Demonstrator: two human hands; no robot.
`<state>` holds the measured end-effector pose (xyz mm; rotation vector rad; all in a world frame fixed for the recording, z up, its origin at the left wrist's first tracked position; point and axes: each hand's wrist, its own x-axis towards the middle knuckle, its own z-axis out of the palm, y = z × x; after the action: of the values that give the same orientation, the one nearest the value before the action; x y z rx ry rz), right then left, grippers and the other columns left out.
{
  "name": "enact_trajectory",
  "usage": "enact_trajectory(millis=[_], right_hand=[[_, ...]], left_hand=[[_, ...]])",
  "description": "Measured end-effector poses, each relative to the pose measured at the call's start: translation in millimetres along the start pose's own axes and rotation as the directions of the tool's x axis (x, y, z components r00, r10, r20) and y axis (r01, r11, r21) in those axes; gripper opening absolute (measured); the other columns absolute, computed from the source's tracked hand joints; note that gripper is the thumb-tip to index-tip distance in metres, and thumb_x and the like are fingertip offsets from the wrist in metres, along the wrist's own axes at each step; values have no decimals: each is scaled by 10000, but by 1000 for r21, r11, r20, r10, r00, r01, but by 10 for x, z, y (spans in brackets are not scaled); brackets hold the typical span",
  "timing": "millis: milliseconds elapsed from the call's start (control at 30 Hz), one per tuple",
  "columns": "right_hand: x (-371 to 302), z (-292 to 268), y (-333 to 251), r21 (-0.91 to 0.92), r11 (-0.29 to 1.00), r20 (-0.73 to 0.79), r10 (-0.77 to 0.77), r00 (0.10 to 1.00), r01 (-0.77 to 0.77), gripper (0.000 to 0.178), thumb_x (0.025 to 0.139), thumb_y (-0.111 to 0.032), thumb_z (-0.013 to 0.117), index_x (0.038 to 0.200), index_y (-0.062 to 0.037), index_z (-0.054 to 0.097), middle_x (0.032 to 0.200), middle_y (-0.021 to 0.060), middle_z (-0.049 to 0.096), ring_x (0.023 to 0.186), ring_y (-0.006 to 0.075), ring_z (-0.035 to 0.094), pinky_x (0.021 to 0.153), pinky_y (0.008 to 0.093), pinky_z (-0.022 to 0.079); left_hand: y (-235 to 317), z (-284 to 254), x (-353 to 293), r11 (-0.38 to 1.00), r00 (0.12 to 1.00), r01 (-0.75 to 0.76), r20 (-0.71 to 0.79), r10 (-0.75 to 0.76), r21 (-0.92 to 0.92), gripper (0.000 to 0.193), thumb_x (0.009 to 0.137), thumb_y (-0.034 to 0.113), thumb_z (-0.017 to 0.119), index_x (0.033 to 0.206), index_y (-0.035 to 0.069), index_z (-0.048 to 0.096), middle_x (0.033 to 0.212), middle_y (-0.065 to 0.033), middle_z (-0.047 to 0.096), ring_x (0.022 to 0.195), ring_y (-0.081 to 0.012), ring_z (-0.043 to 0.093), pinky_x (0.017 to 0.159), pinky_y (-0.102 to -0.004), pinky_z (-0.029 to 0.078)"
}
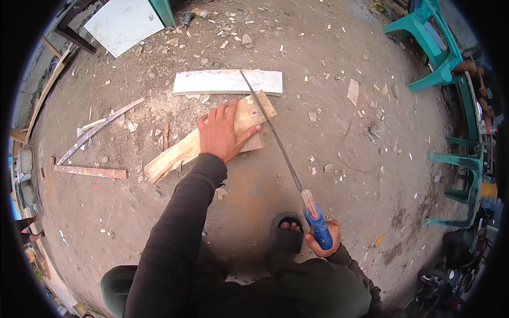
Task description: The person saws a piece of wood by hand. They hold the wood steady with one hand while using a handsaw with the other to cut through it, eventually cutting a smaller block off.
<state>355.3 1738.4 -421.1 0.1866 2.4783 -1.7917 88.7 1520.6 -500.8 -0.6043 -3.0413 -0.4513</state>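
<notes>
My left hand (220, 130) lies with fingers spread on a pale wooden plank (180, 153), pressing it from above. The plank slants up to the right, and another piece of wood shows partly beneath it. In my right hand (330, 241) is the blue handle of a hand saw (286, 156), my fingers wrapped round it. Its thin blade runs up and left, crossing the plank close to its far right end. Whether the teeth have cut into the wood cannot be made out. Beyond the plank lies a white board (212, 82), under the saw's tip.
Two thin wood strips (93, 172) lie on the dirt at left. A white panel (124, 26) stands at the far left. Green plastic chairs (435, 47) stand at right, with people's hands (481, 87) near the rim. A motorcycle (450, 275) is at lower right. Rubble and litter dot the ground.
</notes>
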Motion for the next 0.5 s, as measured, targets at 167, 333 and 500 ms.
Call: enact_trajectory(millis=[167, 333, 500], right_hand=[[79, -225, -19, -25, 1000, 22, -8, 1000, 9, 218, 743, -108, 714, 605, -74, 549, 518, 82, 519, 449, 282, 558, 493, 356, 440], [-198, -411, 115, -88, 996, 62, -6, 998, 12, 93, 767, -111, 688, 757, -29, 644, 566, 103, 566, 476, 262, 591, 563, 346, 501], [439, -333, -64, -49, 996, 136, -62, 989, 69, 119, 782, -81, 698, 819, 30, 678, 618, 136, 638, 524, 249, 669, 592, 338, 557]], left_hand=[[48, 82, 19, 999, 999, -11, -44, 10, -30, 851, 885, 683, 623, 1450, 63, 480, 1150, -116, 571, 1083, -263, 582, 932, -459, 408], [79, 30, 45, 998, 998, -59, -21, 59, 23, 847, 859, 656, 672, 1434, 61, 491, 1166, -124, 576, 1083, -279, 588, 931, -462, 402], [110, 135, -13, 998, 999, -4, -40, 1, -67, 859, 842, 645, 696, 1425, 44, 507, 1151, -155, 597, 1067, -307, 604, 950, -459, 419]])
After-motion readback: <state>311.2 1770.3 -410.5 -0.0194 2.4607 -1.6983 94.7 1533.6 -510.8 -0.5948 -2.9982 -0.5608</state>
